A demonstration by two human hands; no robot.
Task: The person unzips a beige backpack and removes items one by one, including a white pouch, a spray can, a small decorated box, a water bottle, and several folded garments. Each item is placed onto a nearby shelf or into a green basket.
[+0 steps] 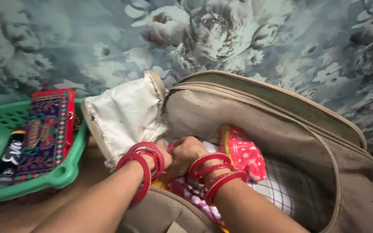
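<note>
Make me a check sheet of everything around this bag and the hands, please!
Surface: flowered grey cloth under everything.
Job's things: open tan bag holding a red cloth and checked cloth.
Clutter: green basket with an embroidered purse; white pouch leaning at the bag's mouth.
Hands: left hand and right hand together inside the bag, on the clothes; grip hidden; red bangles on both wrists.
Cables: nothing seen.
Surroundings: nothing seen beyond the cloth.
</note>
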